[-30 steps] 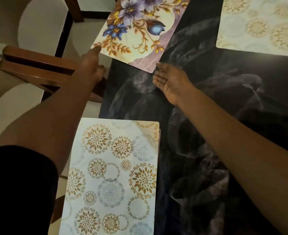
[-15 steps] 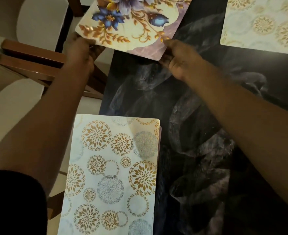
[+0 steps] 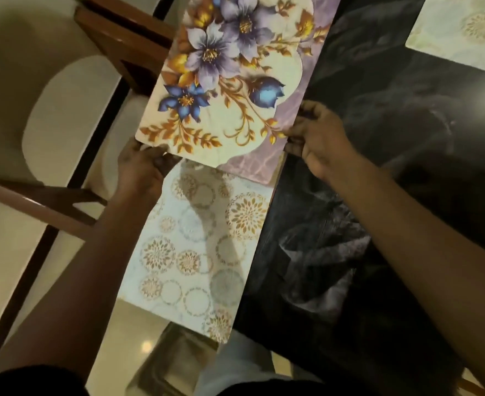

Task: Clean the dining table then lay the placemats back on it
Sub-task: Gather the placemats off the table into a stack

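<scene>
A floral placemat (image 3: 235, 81) with purple and blue flowers is lifted above the dark marbled dining table (image 3: 378, 195). My left hand (image 3: 141, 170) grips its near left corner and my right hand (image 3: 318, 138) grips its near right corner. Beneath it lies a pale placemat (image 3: 195, 252) printed with gold medallions, on the table's left edge and overhanging it. The floral mat's near edge overlaps that mat's far end and casts a shadow on it. A third pale medallion placemat (image 3: 464, 30) lies at the table's far right.
A wooden chair (image 3: 127, 38) with a cream seat (image 3: 72, 115) stands left of the table. A wooden rail (image 3: 35, 204) juts out at mid left. Pale floor tiles (image 3: 161, 324) show beside the near table edge.
Both hands reached the floral placemat, closed on its near corners and drew it toward me, over the far end of the medallion placemat. The view shifted forward.
</scene>
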